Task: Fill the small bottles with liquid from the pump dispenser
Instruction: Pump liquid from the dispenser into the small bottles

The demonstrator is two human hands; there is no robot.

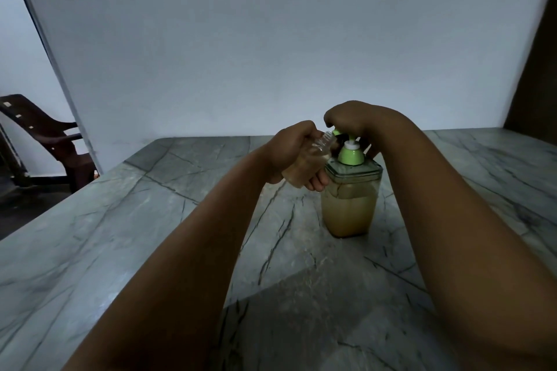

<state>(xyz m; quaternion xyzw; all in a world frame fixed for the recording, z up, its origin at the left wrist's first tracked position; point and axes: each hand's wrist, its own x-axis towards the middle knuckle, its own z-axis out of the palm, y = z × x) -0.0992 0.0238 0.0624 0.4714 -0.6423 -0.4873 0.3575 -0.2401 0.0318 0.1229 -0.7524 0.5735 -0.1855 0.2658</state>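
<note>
- Left hand: fingers curled round a small clear bottle, grasping its body. The bottle is lifted clear of the worktop and tilted, with its open neck pointing up and toward the pump spout.
- Small bottle: pale yellowish liquid shows in its lower part. The neck sits just beside the green spout tip; contact between the two cannot be confirmed.
- Right hand: positioned on top of the pump head, fingers bent down over it. The thumb extends down behind the pump collar. The pump head itself is mostly hidden by the hand.
- Pump dispenser: a clear, square-shouldered container with a green collar and a white stem. It stands upright on the worktop, toward the far edge and right of centre, and is roughly half full of cloudy tan liquid.
- Worktop: grey stone with dark veins; its far edge meets a pale wall.
- Beyond the left edge of the worktop: a dark brown plastic chair on the floor.
</note>
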